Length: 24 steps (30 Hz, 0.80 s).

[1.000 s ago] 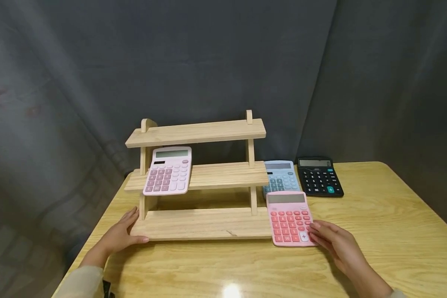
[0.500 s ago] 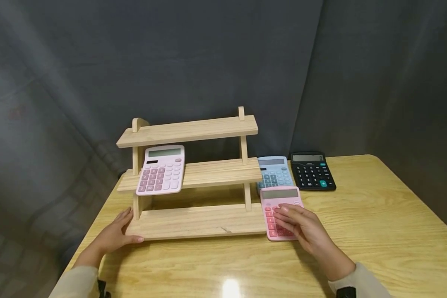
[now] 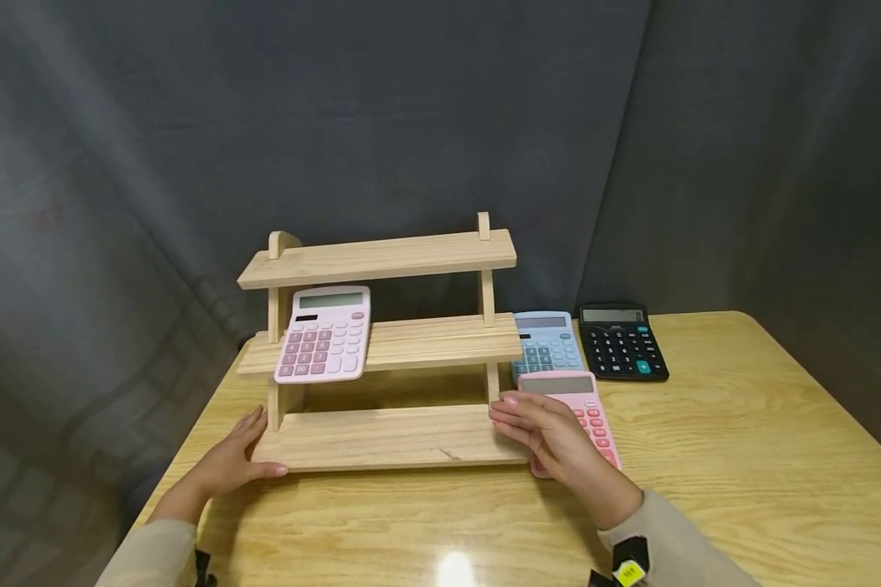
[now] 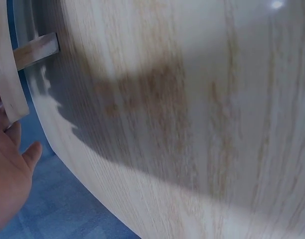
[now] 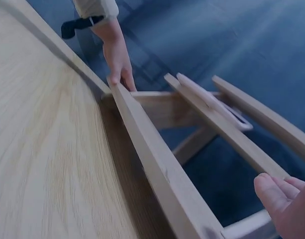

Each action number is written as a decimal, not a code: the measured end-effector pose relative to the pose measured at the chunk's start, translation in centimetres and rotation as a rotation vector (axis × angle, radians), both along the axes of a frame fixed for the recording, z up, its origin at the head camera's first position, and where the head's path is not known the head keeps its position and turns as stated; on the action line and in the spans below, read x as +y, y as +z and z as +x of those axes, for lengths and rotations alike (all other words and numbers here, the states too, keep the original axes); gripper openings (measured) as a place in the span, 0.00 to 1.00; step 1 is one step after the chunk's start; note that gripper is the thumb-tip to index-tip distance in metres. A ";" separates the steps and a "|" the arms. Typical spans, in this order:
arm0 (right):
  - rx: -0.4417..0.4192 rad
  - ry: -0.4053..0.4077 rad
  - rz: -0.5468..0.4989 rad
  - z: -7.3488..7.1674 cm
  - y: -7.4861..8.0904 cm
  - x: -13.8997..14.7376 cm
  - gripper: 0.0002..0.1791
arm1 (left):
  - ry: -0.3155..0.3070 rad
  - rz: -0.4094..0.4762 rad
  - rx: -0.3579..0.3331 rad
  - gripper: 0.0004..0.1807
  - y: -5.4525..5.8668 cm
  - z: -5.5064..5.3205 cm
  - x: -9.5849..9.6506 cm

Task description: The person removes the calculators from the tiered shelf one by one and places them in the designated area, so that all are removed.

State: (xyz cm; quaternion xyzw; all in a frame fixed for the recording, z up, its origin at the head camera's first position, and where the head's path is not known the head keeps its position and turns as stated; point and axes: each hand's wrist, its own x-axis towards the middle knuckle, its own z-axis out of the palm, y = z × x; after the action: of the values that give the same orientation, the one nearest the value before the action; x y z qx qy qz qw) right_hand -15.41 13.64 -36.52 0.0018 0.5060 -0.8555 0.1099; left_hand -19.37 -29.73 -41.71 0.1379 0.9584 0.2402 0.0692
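A three-tier wooden shelf (image 3: 389, 436) stands on the yellow wooden table (image 3: 741, 456). My left hand (image 3: 236, 458) rests with straight fingers against the left end of its bottom board, thumb along the front edge. My right hand (image 3: 532, 424) is flat and open at the right end of that board, above the left side of a pink calculator (image 3: 587, 408) lying on the table. A pale pink calculator (image 3: 325, 334) leans on the middle tier. In the right wrist view the bottom board (image 5: 157, 164) runs toward the left hand (image 5: 117, 55), with my right fingertips (image 5: 281, 199) at the lower right.
A blue calculator (image 3: 546, 342) and a black calculator (image 3: 620, 342) lie behind the pink one, right of the shelf. A dark curtain (image 3: 411, 122) hangs behind the table. In the left wrist view, the table's rounded corner (image 4: 92, 164) is next to my palm (image 4: 8, 174).
My right hand has slid left off the pink calculator's keys to the right end of the bottom board. The left hand has stayed in place.
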 end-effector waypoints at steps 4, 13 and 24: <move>0.015 0.070 -0.025 -0.5 0.1 -1.5 0.13 | 0.004 0.004 -0.005 0.56 0.1 0.1 0.0; 0.027 0.139 -0.095 -1.6 0.5 -4.9 0.19 | -0.001 0.007 0.013 0.55 0.4 0.2 0.2; 0.020 0.148 -0.126 -3.1 1.3 -7.8 0.20 | 0.018 0.025 0.012 0.56 0.1 0.2 0.2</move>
State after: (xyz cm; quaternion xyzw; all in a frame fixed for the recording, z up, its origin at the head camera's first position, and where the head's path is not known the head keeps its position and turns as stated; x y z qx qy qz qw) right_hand -18.55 5.81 -35.22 -0.0510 0.4510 -0.8752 0.1677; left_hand -19.19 -29.57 -41.66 0.1317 0.9568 0.2522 0.0596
